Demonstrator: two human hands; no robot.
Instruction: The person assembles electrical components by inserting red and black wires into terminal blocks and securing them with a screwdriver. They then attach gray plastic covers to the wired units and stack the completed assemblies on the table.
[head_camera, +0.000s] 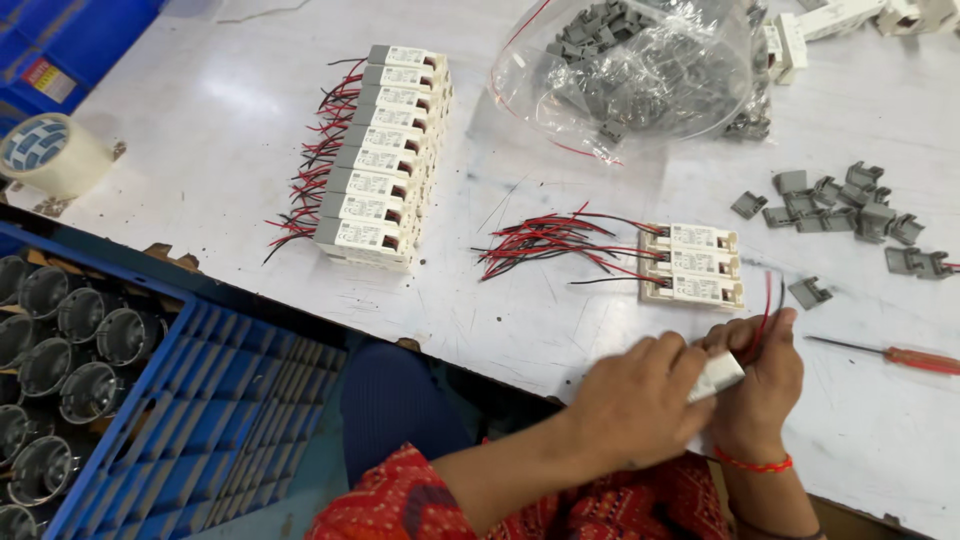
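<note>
Counter (220, 130): white, scuffed and scratched, edge running diagonally from upper left to lower right. Person seated at the near edge, red patterned clothing at the bottom of the view.

Both hands meet at the near right edge of the counter. Left hand (640, 400) closed over a small white box (718, 376), grip pressed around its body; only one end of the box shows between the hands. Right hand (758, 385) holds the same box from the far side, fingers curled, red and black wires (766, 310) rising from between the fingers. Red thread band on the right wrist.

Just beyond the hands: three white boxes (692, 264) lying side by side, their wires fanned out to the left. Further left, a long row of the same boxes (385, 155), wires toward the left. Far side: clear plastic bag (630, 70) of grey clips. Loose grey clips (840, 200) on the right; one lone clip (809, 292) near the right hand. Red-handled screwdriver (900, 356) to the right of the hands.

Left corner: roll of tape (45, 152). Below the counter edge, a blue crate (200, 420) beside round metal cups (60, 340).
</note>
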